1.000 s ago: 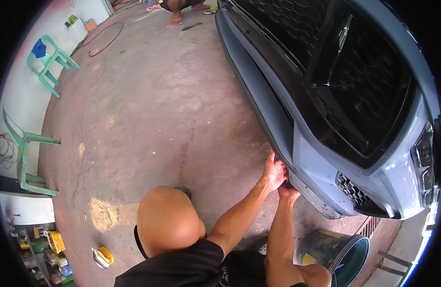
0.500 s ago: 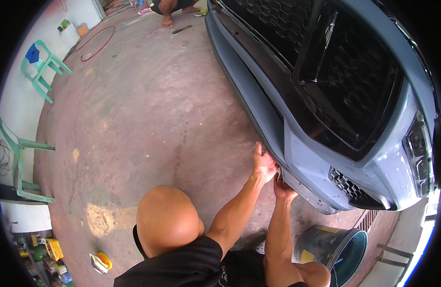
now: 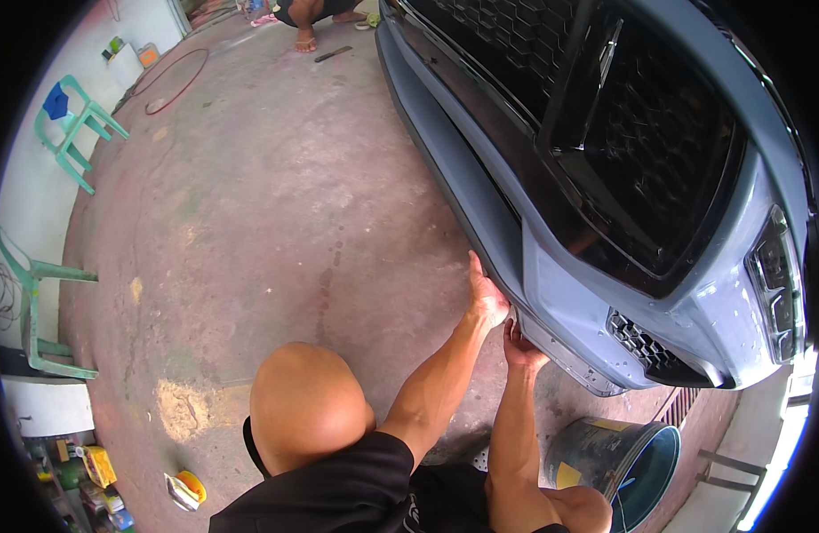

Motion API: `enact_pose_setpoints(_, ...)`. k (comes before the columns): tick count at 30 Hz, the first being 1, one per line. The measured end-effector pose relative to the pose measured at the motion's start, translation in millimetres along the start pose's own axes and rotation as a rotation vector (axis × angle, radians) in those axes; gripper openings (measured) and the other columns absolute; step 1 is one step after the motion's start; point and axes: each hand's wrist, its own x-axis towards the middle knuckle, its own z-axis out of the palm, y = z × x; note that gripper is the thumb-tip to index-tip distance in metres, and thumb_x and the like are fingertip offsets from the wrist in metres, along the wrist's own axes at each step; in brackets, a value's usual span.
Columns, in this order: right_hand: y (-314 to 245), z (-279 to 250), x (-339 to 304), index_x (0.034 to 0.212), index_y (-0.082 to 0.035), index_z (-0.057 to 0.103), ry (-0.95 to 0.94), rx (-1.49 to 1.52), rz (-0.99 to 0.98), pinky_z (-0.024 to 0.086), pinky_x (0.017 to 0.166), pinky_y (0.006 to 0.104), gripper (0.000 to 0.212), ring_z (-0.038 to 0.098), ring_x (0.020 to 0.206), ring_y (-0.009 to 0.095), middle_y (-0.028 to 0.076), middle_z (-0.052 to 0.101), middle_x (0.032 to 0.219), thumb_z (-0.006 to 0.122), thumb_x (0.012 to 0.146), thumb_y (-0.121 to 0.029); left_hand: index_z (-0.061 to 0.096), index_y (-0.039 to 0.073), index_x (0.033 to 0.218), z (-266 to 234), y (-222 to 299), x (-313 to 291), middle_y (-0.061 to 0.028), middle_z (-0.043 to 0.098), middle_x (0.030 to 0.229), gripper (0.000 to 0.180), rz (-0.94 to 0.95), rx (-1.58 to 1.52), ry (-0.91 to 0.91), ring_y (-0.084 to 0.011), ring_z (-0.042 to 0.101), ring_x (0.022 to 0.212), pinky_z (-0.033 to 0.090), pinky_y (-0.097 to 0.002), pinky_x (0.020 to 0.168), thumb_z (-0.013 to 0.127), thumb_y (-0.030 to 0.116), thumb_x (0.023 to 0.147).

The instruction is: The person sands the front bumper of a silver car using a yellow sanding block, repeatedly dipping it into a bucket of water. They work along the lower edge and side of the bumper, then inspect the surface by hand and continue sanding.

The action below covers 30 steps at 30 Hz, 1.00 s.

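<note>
A grey-blue car front bumper (image 3: 551, 271) with black honeycomb grille parts fills the right side, its lower lip (image 3: 445, 182) just above the floor. My left hand (image 3: 489, 300) is at the edge of this lip. Its thumb points up and away along the edge, and its fingers go round under the lip, mostly hidden. Right beside it, nearer to me, my right hand (image 3: 522, 348) has its fingers bent up against the underside of the same edge. Whatever is between those fingertips is too small or too hidden to make out.
A dark bucket (image 3: 596, 457) lies tilted near my right knee. Green plastic chairs (image 3: 74, 133) line the left wall. A yellow tub (image 3: 190, 487) sits on the floor to the left. At the far end a person's foot (image 3: 305, 42) shows beside a dark flat tool (image 3: 334, 54).
Both hands stay at the bumper's lower edge. My left hand has turned slightly, its thumb now higher along the lip. The whole view has shifted a little.
</note>
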Motion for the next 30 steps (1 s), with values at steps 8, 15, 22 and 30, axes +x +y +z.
enact_pose_setpoints(8, 16.7, 3.1, 0.6, 0.132, -0.014, 0.068, 0.033, -0.033, 0.004, 0.047, 0.114, 0.0541, 0.068, 0.062, 0.117, 0.025, 0.006, 0.069, 0.127, 0.066, 0.089, -0.067, 0.05, 0.01, 0.159, -16.1, 4.7, 3.6, -0.0091, 0.058, 0.16, 0.105, 0.04, 0.044, 0.023, -0.0303, 0.052, 0.146, 0.038, -0.0518, 0.122, 0.037, 0.093, 0.097)
enact_pose_setpoints(15, 55.7, 13.1, 12.0, 0.129, -0.011, 0.069, -0.002, -0.146, 0.062, 0.045, 0.118, 0.0537, 0.064, 0.064, 0.127, 0.026, 0.007, 0.069, 0.136, 0.064, 0.095, -0.064, 0.052, 0.014, 0.155, -16.5, 35.2, -20.8, -0.0074, 0.062, 0.152, 0.067, 0.063, 0.241, 0.041, -0.0243, 0.058, 0.137, 0.042, -0.0519, 0.117, 0.039, 0.065, 0.114)
enact_pose_setpoints(22, 111.2, 5.2, 25.9, 0.144, -0.015, 0.062, -0.356, -0.244, 0.4, 0.047, 0.117, 0.0501, 0.054, 0.061, 0.138, 0.031, 0.01, 0.066, 0.147, 0.054, 0.108, -0.054, 0.036, -0.003, 0.166, -27.1, 68.0, -42.2, -0.0234, 0.051, 0.158, 0.094, -0.043, 0.323, 0.023, -0.0356, 0.057, 0.139, 0.044, -0.053, 0.12, 0.039, 0.073, 0.11)
enact_pose_setpoints(30, 161.1, -9.2, 43.5, 0.147, -0.009, 0.063, -0.322, -1.278, -0.029, 0.054, 0.105, 0.0428, 0.049, 0.07, 0.118, 0.029, 0.014, 0.072, 0.137, 0.063, 0.108, -0.039, 0.042, 0.006, 0.165, -20.3, 95.4, -51.3, -0.0204, 0.056, 0.156, 0.089, -0.045, 0.405, 0.206, -0.0342, 0.063, 0.133, 0.046, -0.0531, 0.116, 0.045, 0.074, 0.107)
